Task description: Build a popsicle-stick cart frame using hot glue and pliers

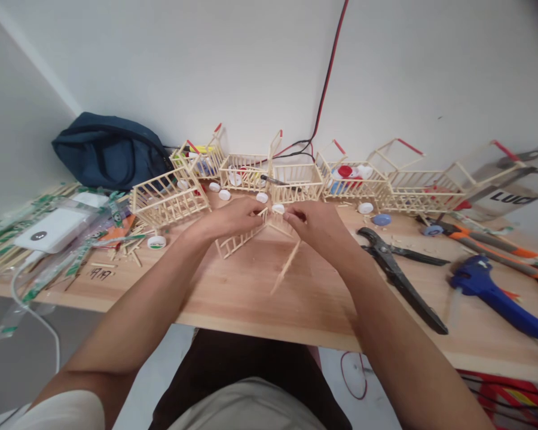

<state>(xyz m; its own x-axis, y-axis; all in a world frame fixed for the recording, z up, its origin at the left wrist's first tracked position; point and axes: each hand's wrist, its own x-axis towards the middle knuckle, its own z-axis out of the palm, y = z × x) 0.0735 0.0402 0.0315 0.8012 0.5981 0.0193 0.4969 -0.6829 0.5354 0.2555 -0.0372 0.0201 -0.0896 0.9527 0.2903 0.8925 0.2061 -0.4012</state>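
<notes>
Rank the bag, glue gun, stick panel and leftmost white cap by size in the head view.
1. Bag
2. Glue gun, clipped by the edge
3. Stick panel, partly hidden by the left hand
4. Leftmost white cap

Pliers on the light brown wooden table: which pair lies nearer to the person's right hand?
The black metal pliers, without any orange, lie nearer to the right hand; the pliers with orange-and-dark handles lie farther right.

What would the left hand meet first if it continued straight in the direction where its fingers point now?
Most likely the right hand, which faces the left hand across a small gap. A white cap shows between them but seems to lie farther back; depth is hard to judge.
</notes>
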